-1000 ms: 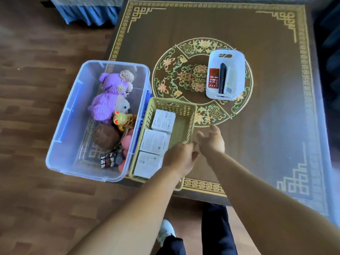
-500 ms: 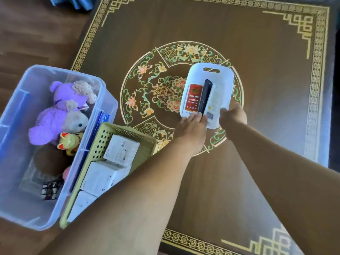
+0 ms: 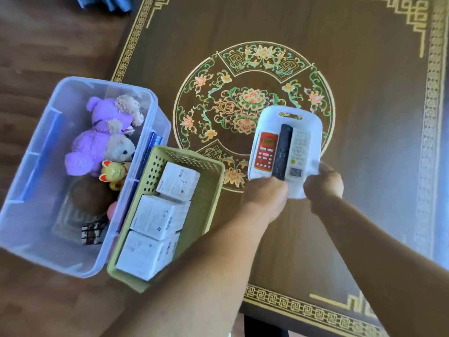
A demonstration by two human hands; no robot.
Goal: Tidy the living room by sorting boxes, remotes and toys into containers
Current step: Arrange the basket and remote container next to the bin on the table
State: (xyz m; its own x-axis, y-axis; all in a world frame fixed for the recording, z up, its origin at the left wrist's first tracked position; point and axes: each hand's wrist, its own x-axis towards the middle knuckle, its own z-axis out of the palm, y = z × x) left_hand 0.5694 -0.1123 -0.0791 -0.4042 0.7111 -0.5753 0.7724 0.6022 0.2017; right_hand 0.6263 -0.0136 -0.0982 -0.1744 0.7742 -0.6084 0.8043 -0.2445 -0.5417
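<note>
A small white bin [image 3: 313, 125] holds a red remote [image 3: 265, 152], a black remote [image 3: 282, 152] and a white remote [image 3: 298, 152]. My left hand [image 3: 266, 198] grips the bin's near left rim. My right hand [image 3: 324, 186] grips its near right corner. Further left, a green perforated basket [image 3: 209, 190] contains three white boxes [image 3: 155, 215]. A clear plastic tub [image 3: 43, 186] at the far left holds a purple plush bear [image 3: 97, 142], a yellow cat figure [image 3: 113, 171], a brown ball and other toys.
Everything sits on a dark brown table [image 3: 364, 93] with gold border and a floral medallion. The tub overhangs the table's left edge above the wooden floor [image 3: 48, 45]. A blue cloth shows at the top left.
Both hands left the green basket, reached forward to the white bin and took hold of its near end. The bin now sits closer and lower right on the medallion.
</note>
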